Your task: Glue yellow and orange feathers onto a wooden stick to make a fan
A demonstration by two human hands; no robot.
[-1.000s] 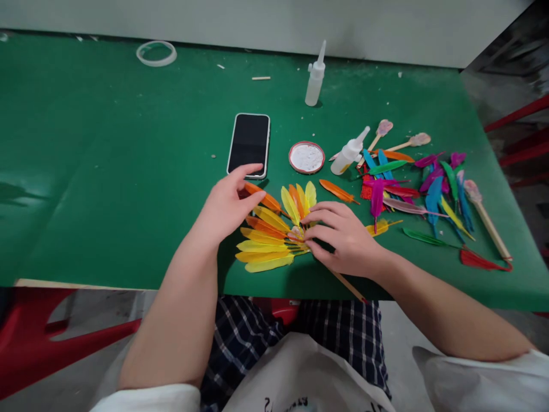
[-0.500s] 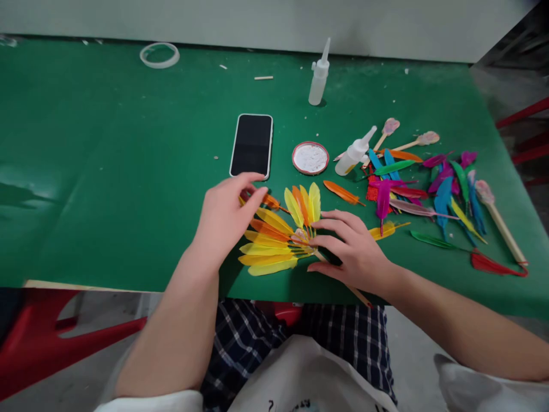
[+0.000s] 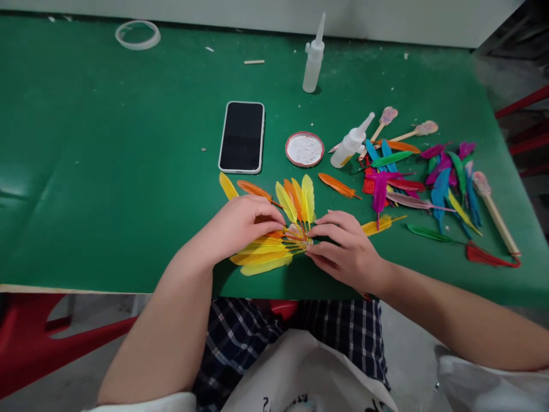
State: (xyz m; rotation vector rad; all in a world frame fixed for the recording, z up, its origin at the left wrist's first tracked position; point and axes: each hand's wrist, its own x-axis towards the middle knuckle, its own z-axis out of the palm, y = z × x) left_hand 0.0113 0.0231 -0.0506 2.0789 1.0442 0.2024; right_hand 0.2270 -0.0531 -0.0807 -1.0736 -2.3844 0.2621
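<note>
A fan of yellow and orange feathers [image 3: 262, 257] spreads around the lumpy head of a wooden stick at the table's near edge. My left hand [image 3: 246, 226] is closed in a pinch at the feathers' inner ends, above that head; its fingertips partly hide what they grip, which looks like a feather. From the right, my right hand [image 3: 347, 249] presses bent fingers and thumb onto the gathered quills and covers most of the stick. A yellow feather tip [image 3: 227, 186] shows beyond my left hand, beside a loose orange feather [image 3: 255, 189].
Behind the fan lie a phone [image 3: 242, 137] and a round lid of white paste [image 3: 305, 149]. Two glue bottles [image 3: 348, 147] stand farther right and back. Coloured feathers [image 3: 441, 191] and paste-tipped sticks [image 3: 495, 214] cover the right side. A tape ring [image 3: 138, 35] lies far left.
My left hand has moved right and nearer, from beside the loose orange feather to the fan's centre. My right hand stays at the quills. The view has shifted slightly.
</note>
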